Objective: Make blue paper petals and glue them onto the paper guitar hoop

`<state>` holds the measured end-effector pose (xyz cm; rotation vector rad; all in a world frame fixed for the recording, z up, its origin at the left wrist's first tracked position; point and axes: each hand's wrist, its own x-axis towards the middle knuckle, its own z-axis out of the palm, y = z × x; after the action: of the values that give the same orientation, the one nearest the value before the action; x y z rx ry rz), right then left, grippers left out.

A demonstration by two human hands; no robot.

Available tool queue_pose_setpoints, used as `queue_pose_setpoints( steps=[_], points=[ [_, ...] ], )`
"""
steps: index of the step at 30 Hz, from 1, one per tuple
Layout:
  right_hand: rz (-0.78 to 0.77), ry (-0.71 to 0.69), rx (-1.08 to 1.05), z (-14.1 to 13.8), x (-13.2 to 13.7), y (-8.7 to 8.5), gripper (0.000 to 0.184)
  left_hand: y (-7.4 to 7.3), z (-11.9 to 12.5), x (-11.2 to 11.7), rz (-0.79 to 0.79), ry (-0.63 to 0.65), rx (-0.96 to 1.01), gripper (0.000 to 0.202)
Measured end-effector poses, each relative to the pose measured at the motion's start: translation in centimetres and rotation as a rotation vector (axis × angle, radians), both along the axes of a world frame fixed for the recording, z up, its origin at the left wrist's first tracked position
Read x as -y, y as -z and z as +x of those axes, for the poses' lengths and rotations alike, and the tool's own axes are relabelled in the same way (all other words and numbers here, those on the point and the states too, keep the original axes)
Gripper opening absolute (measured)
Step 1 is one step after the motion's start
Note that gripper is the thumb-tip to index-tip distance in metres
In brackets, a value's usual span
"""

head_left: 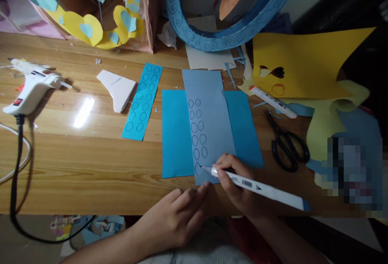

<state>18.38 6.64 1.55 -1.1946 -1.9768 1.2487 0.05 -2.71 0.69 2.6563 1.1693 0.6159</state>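
My right hand is closed on a white marker, whose tip touches the near end of a grey-blue paper strip. Two columns of small drawn ovals run down that strip, and a half-drawn oval sits at the tip. The strip lies on a bright blue sheet. My left hand rests at the table's near edge, fingers together and pressing flat beside the strip's near end, holding nothing.
A second blue strip with ovals lies to the left, beside a white card piece. A glue gun with black cord sits far left. Black scissors, another marker and yellow paper lie to the right.
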Motion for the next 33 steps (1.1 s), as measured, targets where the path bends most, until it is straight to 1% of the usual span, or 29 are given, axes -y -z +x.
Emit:
queue_pose_setpoints(
  steps=[4,7,10,12,16,19,22,25,28,33],
  points=[
    [0.022,-0.032,-0.009,0.0,-0.2,-0.3,0.014,0.0,0.0,0.0,-0.012,-0.003,-0.01,0.018],
    [0.053,-0.079,-0.025,-0.1,-0.2,-0.4,0.014,-0.1,0.0,0.0,-0.015,-0.006,0.006,0.017],
    [0.041,-0.116,-0.055,-0.1,-0.1,-0.3,0.013,-0.1,0.0,0.0,-0.011,-0.013,0.024,0.021],
    [0.008,-0.077,-0.07,0.1,-0.1,-0.1,0.013,0.0,0.1,0.0,-0.016,-0.019,0.026,0.024],
    [-0.035,0.131,-0.077,0.6,0.1,0.4,0.015,0.2,0.2,0.1,-0.034,-0.026,0.017,0.024],
    [-0.005,0.182,-0.06,0.7,0.1,0.7,0.013,0.3,0.2,0.1,-0.036,-0.024,0.009,0.022],
    [0.018,0.159,-0.025,0.5,0.1,0.6,0.01,0.3,0.1,0.2,-0.03,-0.029,0.008,0.019],
    [0.022,0.099,-0.014,0.4,0.0,0.2,0.01,0.3,0.1,0.2,-0.021,-0.027,0.004,0.021],
    [0.023,0.045,-0.02,0.4,-0.2,-0.1,0.013,0.2,0.1,0.1,-0.019,-0.027,0.007,0.025],
    [-0.002,0.008,-0.041,0.7,-0.3,-0.1,0.019,0.2,0.1,0.1,-0.03,-0.024,0.007,0.025]
  ],
)
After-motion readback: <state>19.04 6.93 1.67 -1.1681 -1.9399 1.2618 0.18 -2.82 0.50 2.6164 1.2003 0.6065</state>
